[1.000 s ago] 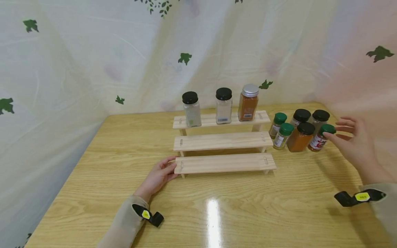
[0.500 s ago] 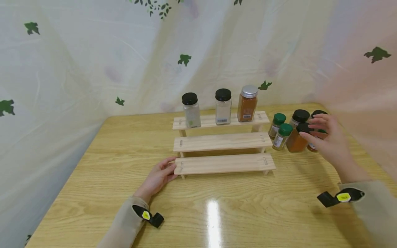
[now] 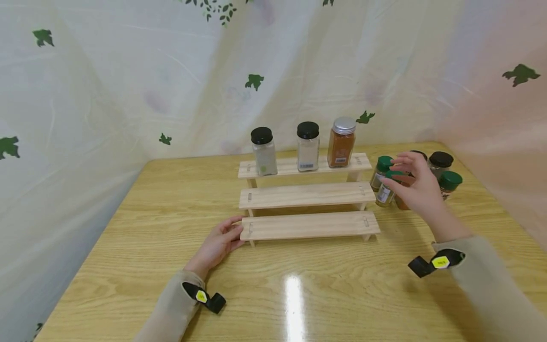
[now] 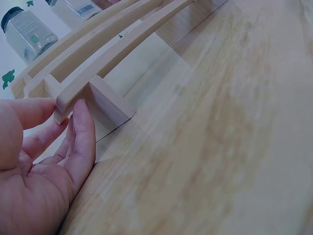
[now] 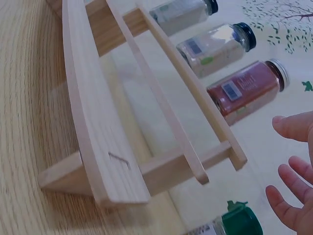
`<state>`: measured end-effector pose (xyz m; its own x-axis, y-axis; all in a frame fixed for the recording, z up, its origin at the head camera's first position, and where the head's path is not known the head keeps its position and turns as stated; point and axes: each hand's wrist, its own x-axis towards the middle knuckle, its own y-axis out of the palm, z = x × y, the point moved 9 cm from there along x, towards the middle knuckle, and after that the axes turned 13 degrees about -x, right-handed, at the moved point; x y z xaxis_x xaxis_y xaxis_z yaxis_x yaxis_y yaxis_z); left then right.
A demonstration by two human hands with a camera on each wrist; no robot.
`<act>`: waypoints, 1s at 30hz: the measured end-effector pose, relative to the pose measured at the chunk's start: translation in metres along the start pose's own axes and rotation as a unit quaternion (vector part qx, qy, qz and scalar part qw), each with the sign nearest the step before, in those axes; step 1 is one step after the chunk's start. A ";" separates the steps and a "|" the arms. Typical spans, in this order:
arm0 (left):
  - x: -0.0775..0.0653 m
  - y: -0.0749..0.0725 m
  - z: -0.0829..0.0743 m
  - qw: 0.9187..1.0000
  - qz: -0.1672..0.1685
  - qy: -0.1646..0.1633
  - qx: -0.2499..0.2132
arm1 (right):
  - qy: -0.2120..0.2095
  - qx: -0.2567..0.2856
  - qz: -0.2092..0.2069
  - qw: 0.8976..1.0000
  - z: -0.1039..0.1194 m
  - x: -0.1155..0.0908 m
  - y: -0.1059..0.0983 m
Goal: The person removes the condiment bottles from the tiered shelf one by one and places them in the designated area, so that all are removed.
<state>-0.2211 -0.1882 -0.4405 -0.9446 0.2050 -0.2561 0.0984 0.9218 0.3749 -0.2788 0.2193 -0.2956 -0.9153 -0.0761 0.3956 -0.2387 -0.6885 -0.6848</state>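
A three-step wooden spice rack stands on the table. My left hand pinches the left end of its lowest step, thumb over the board and fingers under it in the left wrist view. Over the jars at the right, my right hand hovers with thumb and fingers apart, nothing between them. Its fingertips overlap the cap of a small green-capped spice jar in the head view. Another green-capped jar stands just behind. An orange-brown spice jar is mostly hidden by the hand.
Along the top step stand two black-lidded jars, one at the left and one in the middle, and a silver-lidded jar of reddish powder. A green-capped jar and black-lidded jars stand right of the hand. A patterned cloth hangs behind.
My right hand has moved left across the jars, from the rightmost green-capped one to the front green-capped one near the rack. The left hand has stayed on the rack.
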 end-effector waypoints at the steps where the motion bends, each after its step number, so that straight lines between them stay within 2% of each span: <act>1: 0.000 0.000 0.000 1.000 0.000 0.000 0.000 | -0.001 -0.001 0.003 1.000 0.002 0.002 0.003; 8: 0.000 0.000 0.001 1.000 -0.005 0.001 -0.006 | -0.010 0.016 0.016 1.000 0.019 0.012 0.018; 19: -0.001 0.001 0.001 1.000 0.000 -0.002 -0.008 | 0.005 0.053 0.023 0.998 0.035 0.030 0.031; 30: 0.001 0.000 0.002 1.000 -0.004 0.000 -0.003 | -0.015 0.059 0.032 0.998 0.053 0.046 0.039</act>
<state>-0.2217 -0.1877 -0.4423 -0.9454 0.1972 -0.2596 0.0882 0.9214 0.3785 -0.3129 0.1502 -0.2716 -0.9168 -0.1424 0.3730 -0.1389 -0.7621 -0.6324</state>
